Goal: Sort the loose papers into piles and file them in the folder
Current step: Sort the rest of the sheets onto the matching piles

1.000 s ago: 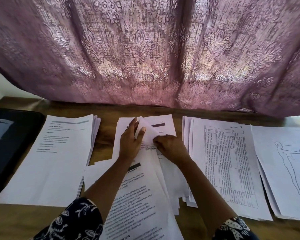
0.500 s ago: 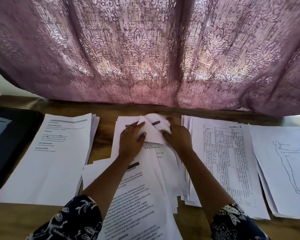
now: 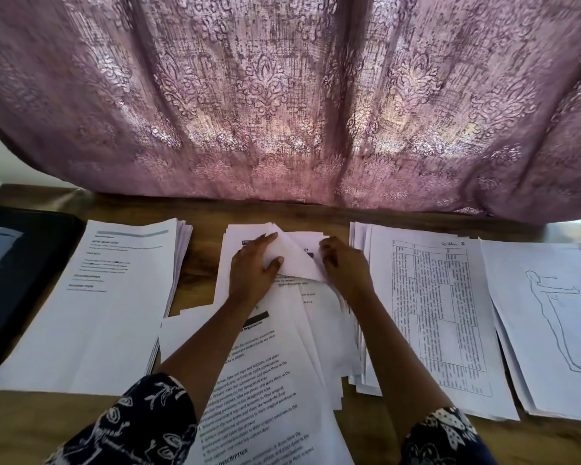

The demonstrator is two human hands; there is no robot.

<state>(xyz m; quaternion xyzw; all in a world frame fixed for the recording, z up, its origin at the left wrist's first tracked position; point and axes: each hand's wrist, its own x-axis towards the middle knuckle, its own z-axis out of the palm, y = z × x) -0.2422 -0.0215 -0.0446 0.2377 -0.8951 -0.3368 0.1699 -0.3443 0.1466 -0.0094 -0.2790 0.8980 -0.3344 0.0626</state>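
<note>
Left hand (image 3: 252, 270) presses flat on the fanned white pile (image 3: 275, 370); right hand (image 3: 346, 266) pinches its bent top sheet (image 3: 296, 260).

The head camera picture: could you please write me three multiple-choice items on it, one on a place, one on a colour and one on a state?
1. Where does the figure drawing lie?
A) far right
B) far left
C) in the middle

2. What colour is the curtain?
A) green
B) mauve
C) yellow

3. What is the left hand doing?
A) holding a pen
B) hanging off the table
C) pressing on the middle pile

Answers: 1 A, it is the rightmost sheet; 2 B, the patterned cloth is mauve throughout; 3 C, its straight fingers lie on those papers.
</note>
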